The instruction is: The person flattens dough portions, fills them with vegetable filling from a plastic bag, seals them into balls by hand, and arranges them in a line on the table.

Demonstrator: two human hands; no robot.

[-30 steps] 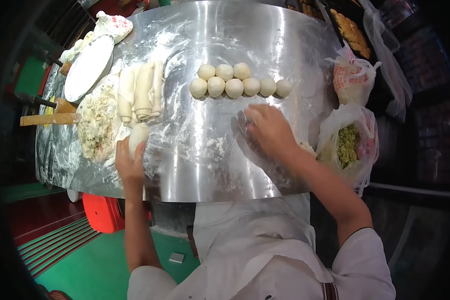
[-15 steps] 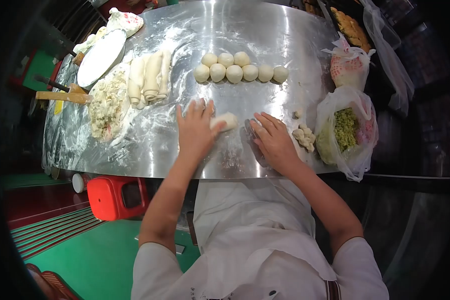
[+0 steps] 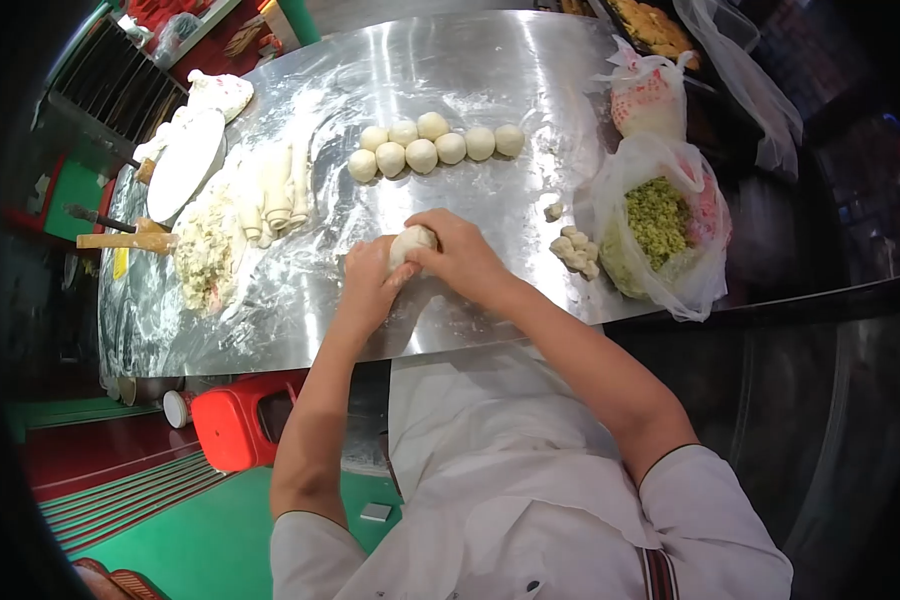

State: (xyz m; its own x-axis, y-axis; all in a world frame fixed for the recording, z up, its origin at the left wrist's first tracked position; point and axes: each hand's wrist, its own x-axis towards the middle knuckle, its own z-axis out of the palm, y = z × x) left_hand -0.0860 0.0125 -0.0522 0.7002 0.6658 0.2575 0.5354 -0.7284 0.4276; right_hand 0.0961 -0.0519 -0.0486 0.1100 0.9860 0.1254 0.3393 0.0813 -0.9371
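Note:
Between my two hands, near the front of the steel table, is a short roll of pale dough (image 3: 408, 250). My left hand (image 3: 372, 278) closes on its left and lower side. From the right, my right hand (image 3: 457, 252) grips the same piece, thumb and fingers around its other end. Beyond my hands, several smooth dough balls (image 3: 421, 154) sit in two touching rows. Small torn dough scraps (image 3: 575, 251) lie to the right of my right hand. Rolled dough logs (image 3: 278, 195) lie side by side on the left.
The floury steel table (image 3: 500, 290) curves towards me. At right stand an open plastic bag of green filling (image 3: 658, 222) and a knotted bag (image 3: 650, 100). Left are a crumbly dough heap (image 3: 205, 262), a white oval plate (image 3: 187, 165) and a wooden handle (image 3: 125, 241). Below is a red stool (image 3: 232, 428).
My right hand has moved left from the bare steel onto the dough piece. Both hands now hold it, where before only my left hand touched it. The camera view has turned slightly.

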